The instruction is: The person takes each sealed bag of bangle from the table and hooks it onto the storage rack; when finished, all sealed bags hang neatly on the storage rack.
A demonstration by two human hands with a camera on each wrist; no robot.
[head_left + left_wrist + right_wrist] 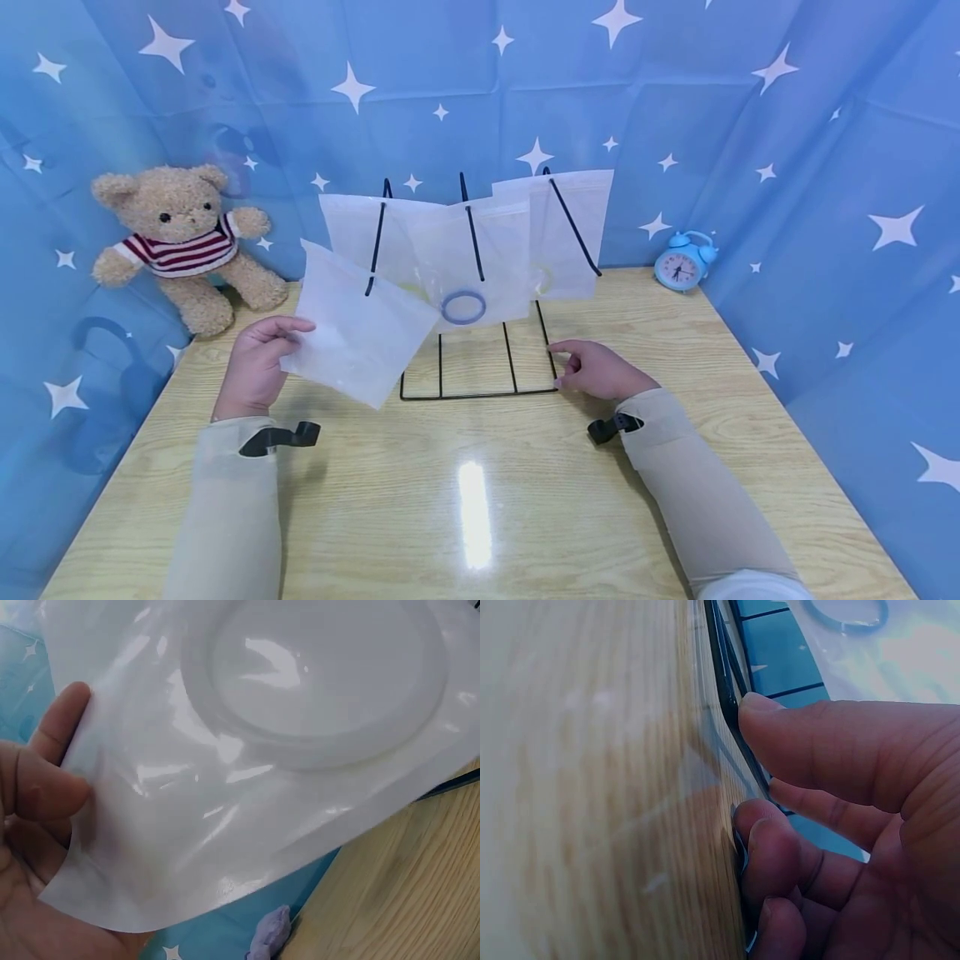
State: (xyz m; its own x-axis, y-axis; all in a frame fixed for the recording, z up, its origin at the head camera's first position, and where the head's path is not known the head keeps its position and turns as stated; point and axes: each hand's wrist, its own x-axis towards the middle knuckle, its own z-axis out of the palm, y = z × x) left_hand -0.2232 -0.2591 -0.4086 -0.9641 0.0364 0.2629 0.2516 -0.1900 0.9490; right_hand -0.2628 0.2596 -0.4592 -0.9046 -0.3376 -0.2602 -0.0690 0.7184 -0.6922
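My left hand (pixel 258 362) pinches the left edge of a translucent white zip bag (pixel 360 325), which tilts in front of the left prong of a black wire rack (pixel 480 396). A pale ring (pixel 322 754) shows inside this bag in the left wrist view. The prong's tip overlaps the bag's upper part; whether it passes through a hole cannot be told. At the rack's front right base corner, my right hand (pixel 600 369) holds the wire, thumb at the corner and index finger farther along. Other bags (pixel 472 242) hang on the prongs, one with a blue-purple ring (pixel 463 307).
A teddy bear (pixel 180 242) in a striped shirt sits at the back left of the wooden table (pixel 570 500). A light blue alarm clock (pixel 684 262) stands at the back right. Blue star-patterned curtains (pixel 420 75) enclose the back and sides.
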